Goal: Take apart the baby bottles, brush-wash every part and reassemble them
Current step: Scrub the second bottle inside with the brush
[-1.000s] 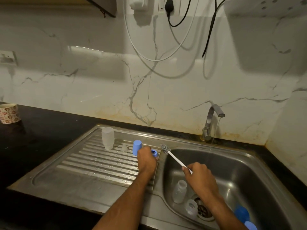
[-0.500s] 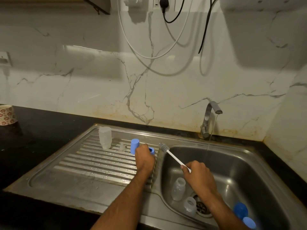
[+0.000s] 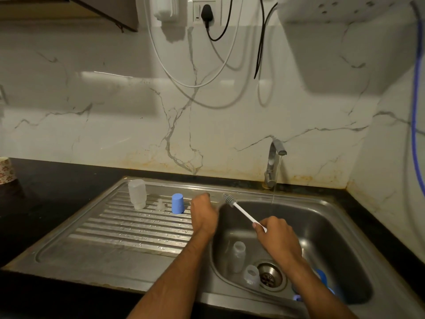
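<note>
Cup on the table (image 3: 5,170): a flowery cup sits at the far left edge, well apart from the sink.
Clear bottle (image 3: 137,194): it stands upside down on the far left of the draining board (image 3: 128,229).
Small clear teat (image 3: 160,204): it sits just right of the clear bottle, on the ribs of the board.
Blue cap (image 3: 177,203): it stands between the teat and the left hand.
Left hand (image 3: 203,211): it is low over the right end of the board, by the bowl's edge. Its fingers look curled, but I cannot tell if it holds anything, as the back of the hand hides them.
Brush (image 3: 239,209): its bristle end points far and left, above the sink bowl (image 3: 333,229).
Right hand (image 3: 277,237): it grips the white brush handle over the bowl.
Tap (image 3: 273,162): a thin stream of water runs down into the bowl.
Unwashed parts: a second clear bottle (image 3: 238,253) and a clear ring (image 3: 251,275) lie near the drain (image 3: 269,276). Blue parts (image 3: 322,276) peek out behind the right arm.
What could go wrong: the left arm could bump the blue cap or the teat as it swings back, and they could roll into the dirty bowl. Wet hands could also let the brush slip.
</note>
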